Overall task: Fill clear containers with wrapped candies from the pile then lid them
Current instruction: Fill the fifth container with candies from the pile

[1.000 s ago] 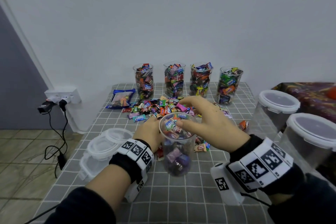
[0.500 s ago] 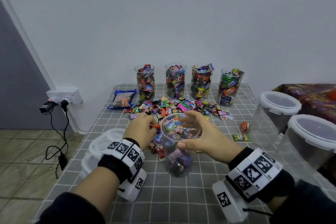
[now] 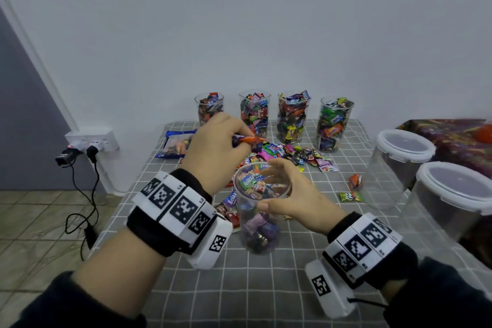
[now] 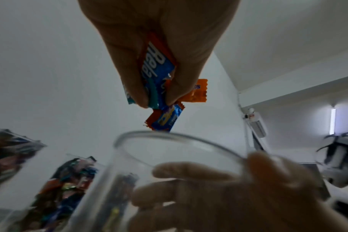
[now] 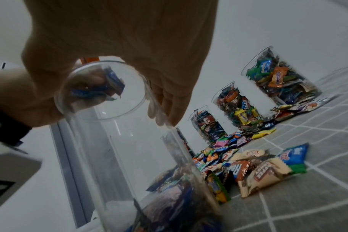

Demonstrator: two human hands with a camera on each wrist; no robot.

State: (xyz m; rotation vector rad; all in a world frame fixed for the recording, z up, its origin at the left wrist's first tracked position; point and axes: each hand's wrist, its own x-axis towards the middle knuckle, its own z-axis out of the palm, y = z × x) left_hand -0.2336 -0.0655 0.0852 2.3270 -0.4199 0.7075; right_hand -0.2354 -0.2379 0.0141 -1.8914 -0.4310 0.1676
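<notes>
Clear cup (image 3: pixel 259 208): upright on counter (image 3: pixel 266 287), mouth up, right hand (image 3: pixel 290 194) curled round rim. Left hand (image 3: pixel 218 149) pinching wrapped candies (image 4: pixel 159 87) above.

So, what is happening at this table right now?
A person is filling a tall clear plastic container with wrapped candies. The left hand pinches a few colourful wrapped candies above its rim, and the right hand steadies it. It is partly filled. Four full clear containers stand behind the loose candy pile, not yet lidded.
</notes>
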